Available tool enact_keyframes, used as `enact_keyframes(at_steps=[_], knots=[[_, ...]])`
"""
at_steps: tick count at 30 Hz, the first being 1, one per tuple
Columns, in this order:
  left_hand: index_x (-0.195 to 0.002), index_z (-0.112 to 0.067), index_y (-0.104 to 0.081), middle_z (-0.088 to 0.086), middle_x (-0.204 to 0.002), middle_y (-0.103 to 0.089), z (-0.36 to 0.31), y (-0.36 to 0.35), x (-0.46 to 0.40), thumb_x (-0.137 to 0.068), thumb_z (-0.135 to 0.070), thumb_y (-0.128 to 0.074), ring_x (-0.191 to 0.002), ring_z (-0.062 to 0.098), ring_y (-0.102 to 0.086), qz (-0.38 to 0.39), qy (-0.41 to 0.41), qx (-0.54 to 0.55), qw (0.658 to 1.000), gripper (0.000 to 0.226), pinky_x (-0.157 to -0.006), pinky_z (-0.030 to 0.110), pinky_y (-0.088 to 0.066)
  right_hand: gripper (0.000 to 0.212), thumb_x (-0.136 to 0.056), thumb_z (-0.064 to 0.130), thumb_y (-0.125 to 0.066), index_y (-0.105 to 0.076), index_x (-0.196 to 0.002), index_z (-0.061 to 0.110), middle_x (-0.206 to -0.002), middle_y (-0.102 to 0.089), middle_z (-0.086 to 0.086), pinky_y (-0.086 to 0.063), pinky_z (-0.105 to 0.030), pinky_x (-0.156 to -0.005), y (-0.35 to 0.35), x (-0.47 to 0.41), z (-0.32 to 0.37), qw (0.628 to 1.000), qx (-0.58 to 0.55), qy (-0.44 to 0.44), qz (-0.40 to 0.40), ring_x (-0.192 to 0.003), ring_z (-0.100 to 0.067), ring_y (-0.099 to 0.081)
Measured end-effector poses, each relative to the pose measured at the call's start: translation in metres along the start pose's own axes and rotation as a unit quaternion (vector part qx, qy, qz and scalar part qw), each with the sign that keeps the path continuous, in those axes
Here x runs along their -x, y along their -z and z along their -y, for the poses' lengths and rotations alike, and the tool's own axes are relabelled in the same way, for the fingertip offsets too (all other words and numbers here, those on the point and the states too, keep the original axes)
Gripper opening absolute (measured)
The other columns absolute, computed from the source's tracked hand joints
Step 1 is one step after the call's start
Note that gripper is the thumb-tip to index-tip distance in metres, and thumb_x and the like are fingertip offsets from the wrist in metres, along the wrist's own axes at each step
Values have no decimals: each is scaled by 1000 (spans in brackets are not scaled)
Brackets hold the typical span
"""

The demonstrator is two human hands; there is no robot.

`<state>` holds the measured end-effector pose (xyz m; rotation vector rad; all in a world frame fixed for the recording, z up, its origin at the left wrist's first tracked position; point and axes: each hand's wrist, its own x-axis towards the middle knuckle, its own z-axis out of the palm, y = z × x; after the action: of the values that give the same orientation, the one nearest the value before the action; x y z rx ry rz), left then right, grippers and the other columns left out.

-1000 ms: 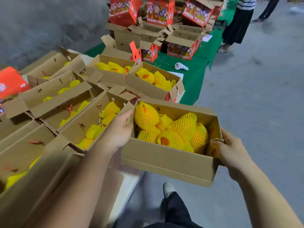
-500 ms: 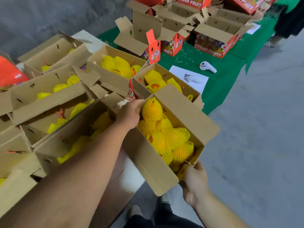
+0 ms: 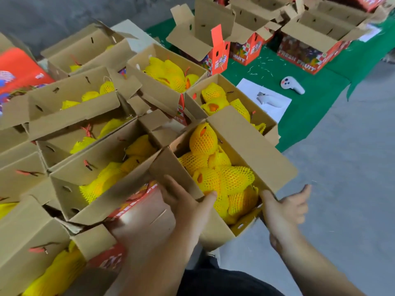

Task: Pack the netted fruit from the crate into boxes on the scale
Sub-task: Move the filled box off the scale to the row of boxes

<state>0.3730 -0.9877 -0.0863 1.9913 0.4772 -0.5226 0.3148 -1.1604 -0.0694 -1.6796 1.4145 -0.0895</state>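
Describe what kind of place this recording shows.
Probably a fruit-packing workspace: many open brown cardboard boxes filled with yellow foam-netted fruit, red printed "FRESH FRUIT" cartons on a green table cover, bare concrete floor.

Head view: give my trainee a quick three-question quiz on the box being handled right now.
1. True or false: the held box is filled with netted fruit.
2. Which hand grips the box's near-left wall with its thumb inside? A) left hand B) right hand
3. Fill in: the white controller lies on the ____ cloth.

Key: 1 true; 2 A; 3 green.
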Motion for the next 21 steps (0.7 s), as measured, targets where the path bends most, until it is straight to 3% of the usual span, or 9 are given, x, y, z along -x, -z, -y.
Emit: enact_keyframes(at_steps=[2,4,6,9,11,14,17,19,21], knots=[[-162,-32,23,-6,-170,20,-1,-7,-1,-92,-28,-75,-156,36,-19,32,13,3,999,121,-115,43,-41,110,-70,55,-57,-1,-162,35,-170,-6,-10,-15,-59,-122,11,-16,3,978,121,169,-20,-153,-39,-10],[-165,-27,-8,6,-172,-16,9,-14,0,-95,-26,-61,-150,34,-34,83,14,91,992,87,-118,44,-37,93,-78,52,-52,-14,-162,34,-171,-7,-8,-7,-59,-125,13,-30,5,917,251,306,37,-154,-36,-5],[-144,-31,-45,9,-153,-52,20,-15,2,-98,-27,-54,-132,30,-54,134,59,179,973,47,-118,49,-40,81,-87,41,-55,-25,-161,26,-169,-14,-14,-1,-58,-126,9,-35,5,876,305,366,66,-154,-35,-7],[-117,-31,-59,8,-125,-62,34,-5,-2,-102,-19,-52,-117,28,-60,174,104,222,954,20,-115,57,-44,72,-93,22,-59,-33,-160,20,-167,-23,-17,-5,-57,-126,4,-22,-1,877,285,384,38,-153,-38,-20],[-111,-26,-60,8,-115,-62,50,7,-3,-102,-13,-53,-102,22,-62,176,84,206,959,18,-109,52,-52,71,-91,29,-49,-34,-160,22,-167,-26,-14,-12,-56,-126,3,-7,-9,886,259,381,42,-151,-39,-22],[-137,-9,-48,-11,-92,-69,69,32,2,-108,-8,-46,-81,3,-67,202,5,142,969,29,-79,25,-60,78,-87,42,-42,-24,-162,35,-168,-24,-3,-25,-58,-118,1,20,-21,901,242,353,74,-148,-34,-23],[-131,5,-35,-20,-74,-65,81,38,2,-109,-9,-42,-68,-5,-63,205,7,113,972,27,-71,33,-61,79,-86,41,-42,-23,-162,35,-163,-30,-2,-28,-54,-116,2,36,-34,899,228,358,104,-143,-29,-29],[-131,10,-31,-16,-64,-61,89,38,3,-107,-14,-44,-57,-3,-59,189,4,107,976,37,-55,21,-54,75,-89,38,-39,-26,-163,31,-161,-35,-5,-35,-51,-117,6,39,-38,894,220,368,130,-140,-28,-36],[-138,9,-29,-14,-61,-56,93,40,10,-101,-23,-48,-53,1,-56,192,3,116,975,52,-51,17,-47,70,-92,34,-36,-30,-162,27,-160,-40,-6,-45,-48,-113,9,39,-40,884,220,385,149,-137,-28,-45]])
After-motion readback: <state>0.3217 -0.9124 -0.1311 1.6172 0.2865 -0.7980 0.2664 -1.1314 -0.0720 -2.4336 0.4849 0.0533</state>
